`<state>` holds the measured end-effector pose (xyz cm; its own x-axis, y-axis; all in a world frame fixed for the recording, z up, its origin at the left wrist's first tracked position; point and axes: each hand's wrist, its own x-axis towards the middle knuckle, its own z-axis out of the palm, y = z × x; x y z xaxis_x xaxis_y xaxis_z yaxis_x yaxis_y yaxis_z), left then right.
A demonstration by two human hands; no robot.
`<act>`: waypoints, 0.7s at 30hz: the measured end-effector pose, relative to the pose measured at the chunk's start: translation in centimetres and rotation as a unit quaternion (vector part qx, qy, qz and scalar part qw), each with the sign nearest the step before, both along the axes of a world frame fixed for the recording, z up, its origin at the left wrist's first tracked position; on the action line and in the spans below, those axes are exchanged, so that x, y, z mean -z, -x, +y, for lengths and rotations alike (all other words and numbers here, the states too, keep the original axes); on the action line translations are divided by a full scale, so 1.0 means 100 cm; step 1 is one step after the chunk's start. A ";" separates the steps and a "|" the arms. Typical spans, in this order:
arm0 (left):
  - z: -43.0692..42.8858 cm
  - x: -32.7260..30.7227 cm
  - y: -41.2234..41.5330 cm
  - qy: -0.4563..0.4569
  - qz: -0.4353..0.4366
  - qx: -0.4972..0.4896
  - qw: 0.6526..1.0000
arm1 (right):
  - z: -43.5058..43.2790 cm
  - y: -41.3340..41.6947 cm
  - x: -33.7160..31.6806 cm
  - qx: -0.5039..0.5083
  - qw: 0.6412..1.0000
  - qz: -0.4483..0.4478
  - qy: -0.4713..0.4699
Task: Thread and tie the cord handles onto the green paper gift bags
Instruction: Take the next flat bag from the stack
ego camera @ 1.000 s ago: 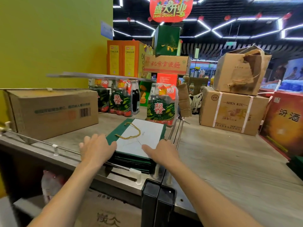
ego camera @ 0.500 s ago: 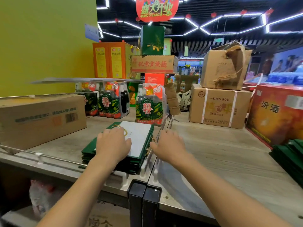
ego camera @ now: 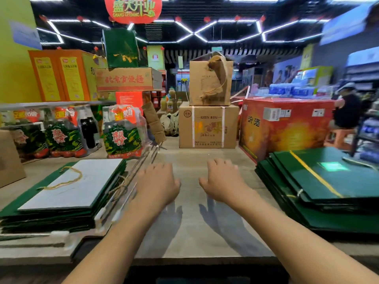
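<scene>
Green paper gift bags lie flat in two piles on the table (ego camera: 190, 228). The left pile (ego camera: 51, 217) sits at the table's left. Its top bag shows a white face, with a gold cord (ego camera: 63, 180) lying loose and looped on it. The right pile (ego camera: 332, 185) is at the table's right edge, and its top bag is dark green with a yellow stripe.

A blurred tangle of cord (ego camera: 121, 186) lies just beside the left pile's right edge.

Both bare hands are palm down over the bare middle of the table between the piles (shadows under them, contact with the table unclear). The left grip (ego camera: 158, 185) has its fingers loosely curled and holds nothing; it is near the tangle but apart from it. The right grip (ego camera: 222, 181) has its fingers spread a little, holds nothing, and is well clear of the right pile.

Behind are a wrapped bottle pack (ego camera: 123, 136), a taped cardboard box (ego camera: 207, 128) with a torn box on top, and a red box (ego camera: 285, 126).
</scene>
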<state>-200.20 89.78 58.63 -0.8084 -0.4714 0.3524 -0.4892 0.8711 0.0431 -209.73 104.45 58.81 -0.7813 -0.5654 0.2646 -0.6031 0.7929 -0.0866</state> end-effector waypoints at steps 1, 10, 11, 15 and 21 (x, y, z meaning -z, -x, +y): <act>0.014 -0.001 0.010 -0.003 -0.001 0.011 1.000 | 0.015 0.005 -0.001 0.015 1.000 0.006 0.000; 0.137 -0.010 0.086 0.010 -0.015 0.131 0.991 | 0.142 0.044 -0.002 0.125 0.992 0.029 -0.011; 0.150 -0.009 0.093 0.006 -0.016 0.143 0.990 | 0.155 0.048 -0.002 0.137 0.990 0.031 -0.010; 0.196 -0.008 0.117 -0.015 -0.014 0.187 0.982 | 0.208 0.062 -0.002 0.188 0.982 0.025 -0.008; 0.247 -0.006 0.148 -0.033 -0.039 0.225 0.973 | 0.273 0.080 -0.002 0.260 0.966 0.007 -0.006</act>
